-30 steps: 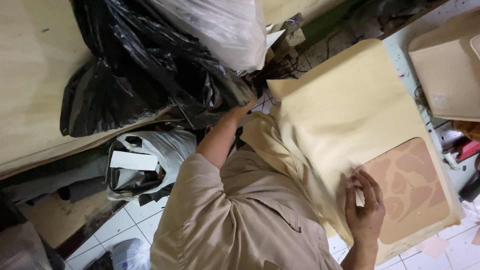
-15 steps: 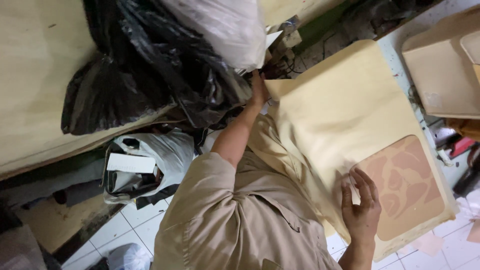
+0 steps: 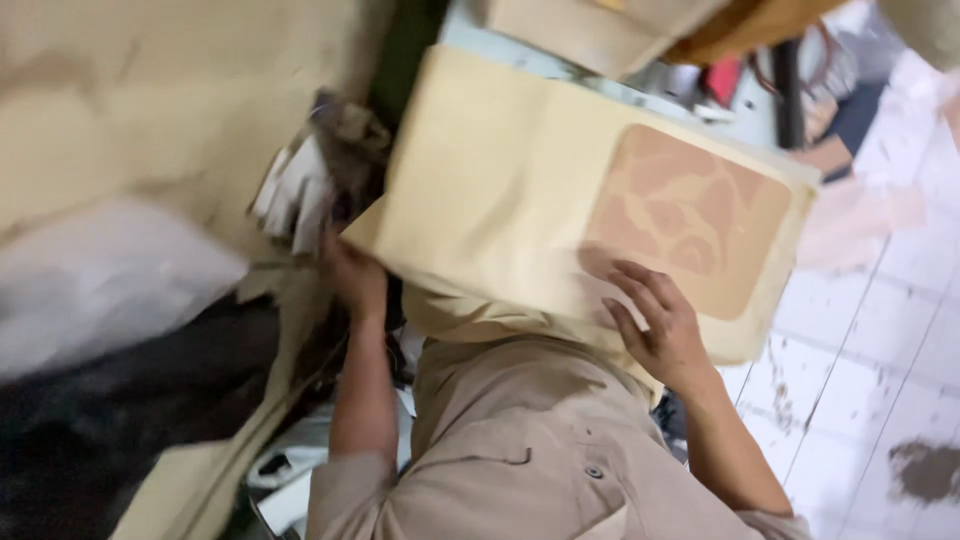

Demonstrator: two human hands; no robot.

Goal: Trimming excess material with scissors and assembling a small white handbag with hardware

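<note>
Tan cloth stack under two bare hands at a counter.
Blurred pale and black bags crowd the far left. Next comes the left hand (image 3: pixel 352 275), fingers curled at the near left corner of the folded tan cloth stack (image 3: pixel 500 190); whether it grips I cannot tell. The stack spreads across the counter (image 3: pixel 470 25), a brown patterned panel (image 3: pixel 690 215) on its right part. The right hand (image 3: pixel 655 320) lies open, fingers spread, pressing the stack's near edge just below that panel.
</note>
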